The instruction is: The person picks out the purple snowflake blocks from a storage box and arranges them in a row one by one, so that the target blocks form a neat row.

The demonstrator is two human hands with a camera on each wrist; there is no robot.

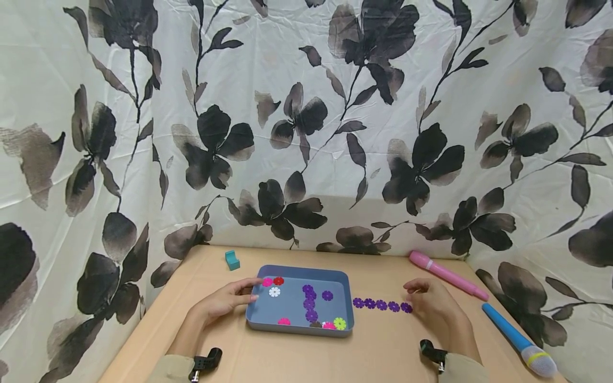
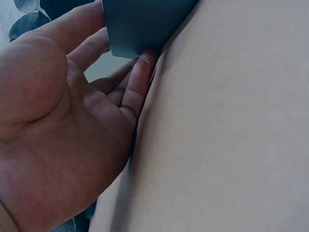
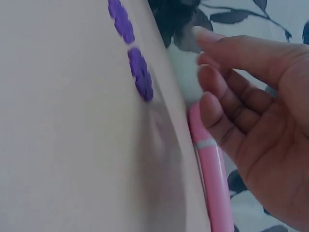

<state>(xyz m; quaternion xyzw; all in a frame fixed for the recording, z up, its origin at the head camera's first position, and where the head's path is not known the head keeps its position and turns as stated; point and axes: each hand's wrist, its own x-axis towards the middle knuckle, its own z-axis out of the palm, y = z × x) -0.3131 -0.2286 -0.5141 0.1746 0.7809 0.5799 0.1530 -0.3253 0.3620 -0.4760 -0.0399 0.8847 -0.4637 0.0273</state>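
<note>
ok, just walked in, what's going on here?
A person's left hand touches the left side of a shallow, blue-grey rectangular tray. To the tray's right, a row of five purple flower-shaped discs lies on the tan tabletop. The right hand is by the row's right end, fingers loosely curled, holding nothing visible. More purple discs lie in the tray, along with pink, red, white and yellow-green ones.

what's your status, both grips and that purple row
Left grip holding tray by left edge. Right grip empty, by right end of purple row. Row right of tray, five flower pieces long. Blue microphone farther right, likely not blocking.
</note>
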